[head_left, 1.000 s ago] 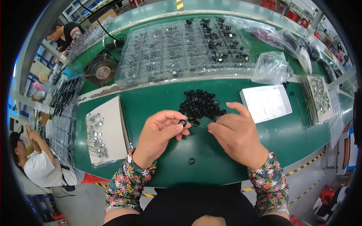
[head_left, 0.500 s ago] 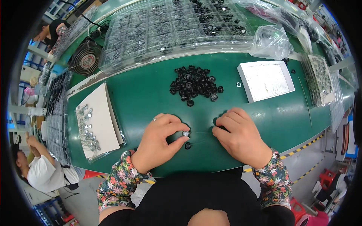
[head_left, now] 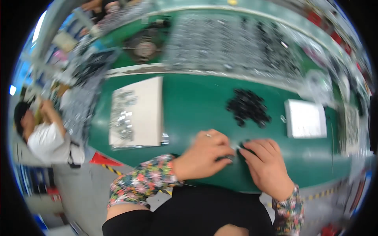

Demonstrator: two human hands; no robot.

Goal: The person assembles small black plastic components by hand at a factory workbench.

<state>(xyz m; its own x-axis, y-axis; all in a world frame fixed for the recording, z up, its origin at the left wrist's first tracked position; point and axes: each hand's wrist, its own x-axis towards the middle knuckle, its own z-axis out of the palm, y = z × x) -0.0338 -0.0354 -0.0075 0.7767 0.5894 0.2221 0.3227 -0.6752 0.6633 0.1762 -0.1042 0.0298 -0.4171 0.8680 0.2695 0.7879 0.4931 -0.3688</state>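
Note:
My left hand is closed in a pinch. Between its thumb and finger shows a small dark round part with a pale glint, smeared by motion. Close by on the right, my right hand has its fingers bent together. At its fingertips is a small black piece, too blurred to make out its shape. Both hands are low over the green table, their fingertips nearly meeting. Beyond them lies a pile of small black round parts.
A white open box stands right of the pile, with a small white ring beside it. On the left is a pale board bearing shiny small parts. Clear trays and a fan line the back. Another person works at far left.
My view has swung left, so the table and its things appear farther right. My two hands have come closer together, the left still pinching its small part.

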